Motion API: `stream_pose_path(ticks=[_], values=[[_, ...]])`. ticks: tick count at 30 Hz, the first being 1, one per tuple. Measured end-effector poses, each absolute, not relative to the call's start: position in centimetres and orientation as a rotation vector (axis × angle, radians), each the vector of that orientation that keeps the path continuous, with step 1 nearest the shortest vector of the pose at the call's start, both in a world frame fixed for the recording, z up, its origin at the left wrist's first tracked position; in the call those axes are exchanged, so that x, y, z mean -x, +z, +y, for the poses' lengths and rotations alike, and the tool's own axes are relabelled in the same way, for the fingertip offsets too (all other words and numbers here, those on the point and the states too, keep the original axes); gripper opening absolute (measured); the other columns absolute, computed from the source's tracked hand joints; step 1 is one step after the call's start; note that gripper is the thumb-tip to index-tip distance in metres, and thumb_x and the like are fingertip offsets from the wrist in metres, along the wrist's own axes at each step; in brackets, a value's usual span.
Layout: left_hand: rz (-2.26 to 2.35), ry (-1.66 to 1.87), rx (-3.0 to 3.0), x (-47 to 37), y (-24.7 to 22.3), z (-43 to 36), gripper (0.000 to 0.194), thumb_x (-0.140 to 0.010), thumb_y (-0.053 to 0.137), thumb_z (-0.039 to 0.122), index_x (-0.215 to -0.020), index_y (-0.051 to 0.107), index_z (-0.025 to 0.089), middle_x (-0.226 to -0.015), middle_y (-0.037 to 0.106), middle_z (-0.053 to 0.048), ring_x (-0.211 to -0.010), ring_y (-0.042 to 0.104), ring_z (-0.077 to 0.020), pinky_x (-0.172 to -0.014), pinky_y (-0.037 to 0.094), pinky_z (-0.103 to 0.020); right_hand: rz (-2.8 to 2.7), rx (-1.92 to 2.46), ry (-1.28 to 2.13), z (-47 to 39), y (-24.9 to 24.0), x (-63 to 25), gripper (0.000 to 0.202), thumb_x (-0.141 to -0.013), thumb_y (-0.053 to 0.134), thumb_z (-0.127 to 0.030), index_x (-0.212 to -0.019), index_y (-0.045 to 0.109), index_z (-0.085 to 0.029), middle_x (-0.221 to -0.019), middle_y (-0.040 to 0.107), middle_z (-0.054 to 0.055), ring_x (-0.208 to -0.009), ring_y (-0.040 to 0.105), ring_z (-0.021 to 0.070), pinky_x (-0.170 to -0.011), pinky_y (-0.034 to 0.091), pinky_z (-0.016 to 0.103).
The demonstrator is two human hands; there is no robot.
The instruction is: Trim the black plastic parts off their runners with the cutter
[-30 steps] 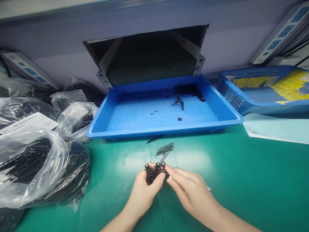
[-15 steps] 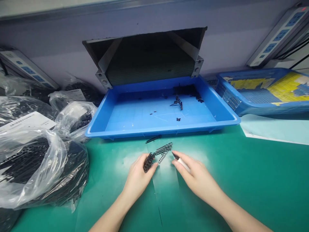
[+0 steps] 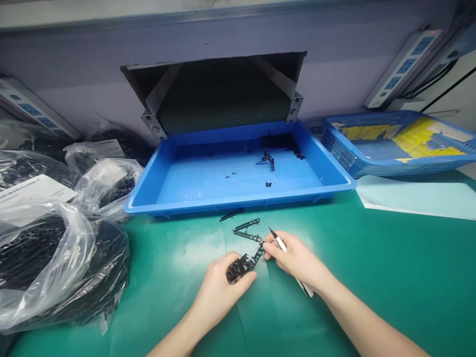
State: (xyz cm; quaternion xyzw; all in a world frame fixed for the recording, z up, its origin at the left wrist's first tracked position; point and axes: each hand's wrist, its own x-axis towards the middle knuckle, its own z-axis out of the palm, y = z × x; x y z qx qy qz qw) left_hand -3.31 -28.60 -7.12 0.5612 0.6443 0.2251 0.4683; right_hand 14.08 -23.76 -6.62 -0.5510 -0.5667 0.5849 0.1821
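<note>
My left hand (image 3: 219, 282) is closed around a chunky black plastic assembly (image 3: 238, 269), which sits between thumb and fingers. From it a short black link with round holes (image 3: 257, 254) runs up to the fingertips of my right hand (image 3: 293, 255). That hand is closed on a slim white pen-shaped tool (image 3: 279, 242) with a pointed black tip, its rear end showing below the palm. Whether the right fingertips also pinch the link, I cannot tell. Beyond the hands, perforated black strips (image 3: 247, 235) lie in a zigzag on the green mat (image 3: 178, 297).
A blue tray (image 3: 238, 201) holding small black parts (image 3: 266, 158) stands ahead, below a wall opening. One more black strip (image 3: 231, 214) lies at its front edge. Clear bags of black parts (image 3: 70, 267) crowd the left. Right are a blue basket (image 3: 372, 163) and pale paper (image 3: 416, 196).
The perforated strips, formerly bunched by the left hand, now stretch out in a zigzag. Both hands have shifted nearer each other, and the tool has turned, its tip pointing up past the fingers.
</note>
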Motion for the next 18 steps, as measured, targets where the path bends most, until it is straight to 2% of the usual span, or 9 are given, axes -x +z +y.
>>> stream_pose_path(ticks=[2,6,9,11,13,15,16,18], values=[[1.427,0.603,-1.17,3.3,-7.3,-28.7,0.026,-0.065,0.062,0.037,-0.065,0.045,0.016,-0.063,0.043,0.002,-0.059,0.038,-0.0118,-0.054,0.03,-0.022,-1.538,1.511,1.741,-23.9,-6.2,-14.0,0.016,-0.079,0.045,-0.031,-0.083,0.048,-0.016,-0.07,0.057,0.0,-0.039,0.032,0.0043,-0.039,0.025,0.019],[1.217,0.765,-0.867,3.1,-8.1,-28.9,0.044,-0.058,0.069,0.048,-0.073,0.046,0.015,-0.067,0.047,0.001,-0.055,0.036,-0.009,-0.049,0.028,-0.021,-1.463,1.405,1.868,-24.5,-5.5,-13.6,0.016,-0.078,0.046,-0.029,-0.087,0.047,-0.015,-0.07,0.055,0.0,-0.038,0.029,0.0021,-0.037,0.021,0.018],[1.204,0.795,-0.806,2.6,-8.2,-29.2,0.044,-0.058,0.072,0.044,-0.08,0.049,0.013,-0.075,0.055,-0.004,-0.058,0.041,-0.0092,-0.05,0.031,-0.02,-1.398,1.321,1.925,-24.9,-5.6,-13.3,0.015,-0.079,0.045,-0.028,-0.086,0.047,-0.015,-0.065,0.051,-0.002,-0.037,0.026,0.0017,-0.037,0.019,0.017],[1.208,0.798,-0.798,2.3,-8.0,-29.3,0.04,-0.065,0.068,0.041,-0.086,0.049,0.012,-0.07,0.057,-0.003,-0.055,0.041,-0.0084,-0.049,0.031,-0.02,-1.444,1.307,1.896,-25.2,-5.8,-13.2,0.013,-0.08,0.044,-0.027,-0.083,0.047,-0.015,-0.062,0.049,-0.003,-0.039,0.03,0.0031,-0.039,0.024,0.018],[1.207,0.81,-0.803,2.2,-7.8,-29.4,0.038,-0.071,0.064,0.039,-0.092,0.049,0.012,-0.061,0.055,0.0,-0.05,0.038,-0.0073,-0.047,0.029,-0.019,-1.61,1.324,1.738,-25.4,-5.9,-13.3,0.014,-0.082,0.044,-0.028,-0.084,0.05,-0.016,-0.066,0.052,-0.002,-0.05,0.043,0.0074,-0.049,0.036,0.021],[1.206,0.85,-0.81,2.4,-7.8,-29.3,0.036,-0.073,0.061,0.039,-0.094,0.05,0.012,-0.06,0.053,0.001,-0.048,0.036,-0.0065,-0.046,0.027,-0.019,-1.832,1.302,1.518,-25.7,-5.9,-13.5,0.02,-0.084,0.043,-0.032,-0.096,0.051,-0.017,-0.083,0.059,0.003,-0.076,0.054,0.0141,-0.069,0.043,0.027],[1.204,0.872,-0.805,2.5,-7.8,-29.3,0.035,-0.074,0.061,0.038,-0.093,0.051,0.011,-0.06,0.053,0.001,-0.049,0.035,-0.0062,-0.046,0.027,-0.019,-1.944,1.276,1.426,-25.8,-5.8,-13.7,0.025,-0.086,0.04,-0.033,-0.104,0.05,-0.019,-0.095,0.059,0.004,-0.088,0.053,0.0166,-0.077,0.042,0.031],[1.198,0.911,-0.786,2.8,-7.8,-29.1,0.032,-0.075,0.061,0.038,-0.09,0.052,0.011,-0.061,0.052,0.001,-0.048,0.035,-0.0057,-0.045,0.027,-0.019,-2.152,1.218,1.306,-26.1,-5.7,-13.8,0.031,-0.091,0.031,-0.032,-0.116,0.045,-0.023,-0.111,0.055,0.004,-0.099,0.051,0.0184,-0.083,0.041,0.035]])
